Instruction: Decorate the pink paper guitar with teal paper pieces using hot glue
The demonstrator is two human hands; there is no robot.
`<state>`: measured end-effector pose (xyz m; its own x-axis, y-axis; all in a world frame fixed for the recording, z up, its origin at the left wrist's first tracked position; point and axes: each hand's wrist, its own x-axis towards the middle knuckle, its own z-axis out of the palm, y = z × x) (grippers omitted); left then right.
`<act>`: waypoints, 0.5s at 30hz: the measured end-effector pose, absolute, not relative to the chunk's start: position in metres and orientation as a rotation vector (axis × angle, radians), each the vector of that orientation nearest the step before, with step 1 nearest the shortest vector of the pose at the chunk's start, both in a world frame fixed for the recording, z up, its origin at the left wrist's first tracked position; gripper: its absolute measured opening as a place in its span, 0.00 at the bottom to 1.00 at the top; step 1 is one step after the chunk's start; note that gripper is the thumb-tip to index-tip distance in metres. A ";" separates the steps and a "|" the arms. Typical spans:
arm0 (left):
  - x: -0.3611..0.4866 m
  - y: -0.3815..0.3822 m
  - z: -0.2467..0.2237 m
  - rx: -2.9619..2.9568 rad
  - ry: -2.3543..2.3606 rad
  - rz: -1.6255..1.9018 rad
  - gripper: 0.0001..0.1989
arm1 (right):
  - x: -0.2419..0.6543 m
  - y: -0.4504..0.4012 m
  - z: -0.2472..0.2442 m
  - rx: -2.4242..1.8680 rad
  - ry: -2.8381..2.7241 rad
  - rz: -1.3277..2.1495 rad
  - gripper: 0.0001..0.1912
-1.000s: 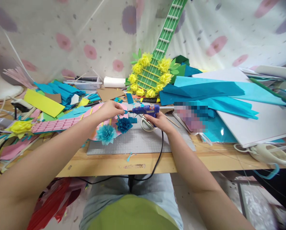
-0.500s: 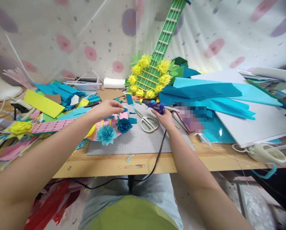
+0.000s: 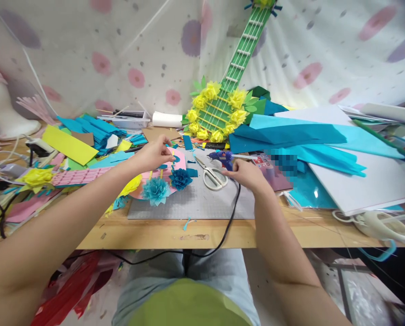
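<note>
My left hand [image 3: 161, 151] is closed in a pinch at a small blue paper piece [image 3: 176, 159], over the pink paper guitar [image 3: 148, 181]. That guitar bears a light blue paper flower [image 3: 156, 191], a dark blue paper flower [image 3: 181, 179] and a yellow flower [image 3: 132, 184]. The blue glue gun [image 3: 222, 157] lies on the grey cutting mat [image 3: 202, 206], its black cord running off the table's front. Just right of it is my right hand [image 3: 246, 174], one finger stretched out and the others partly hidden. Scissors [image 3: 213, 177] with white handles lie between my hands.
A green paper guitar [image 3: 219, 106] ringed with yellow flowers leans at the back. Blue crepe paper [image 3: 291, 133] and white boards [image 3: 365, 181] cover the right side. Further right stands a white cup [image 3: 382, 224]. Paper strips, including a yellow sheet [image 3: 69, 145], crowd the left.
My right hand has let go of the glue gun and drawn slightly right and down, leaving it on the mat. My left hand stays at the pink guitar. The view has shifted slightly.
</note>
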<state>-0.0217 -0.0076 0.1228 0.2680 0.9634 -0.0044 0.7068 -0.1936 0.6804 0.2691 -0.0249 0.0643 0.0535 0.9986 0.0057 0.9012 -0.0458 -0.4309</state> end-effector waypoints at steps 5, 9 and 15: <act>-0.009 -0.009 0.137 2.240 1.532 0.391 0.28 | 0.224 -0.029 0.087 -1.323 -1.975 0.776 0.14; 0.006 -0.010 0.145 2.441 1.511 0.197 0.27 | 0.186 -0.016 0.100 -1.148 -2.071 0.811 0.17; 0.009 -0.010 0.148 2.594 1.585 0.051 0.26 | 0.169 -0.001 0.108 -1.177 -2.272 0.589 0.20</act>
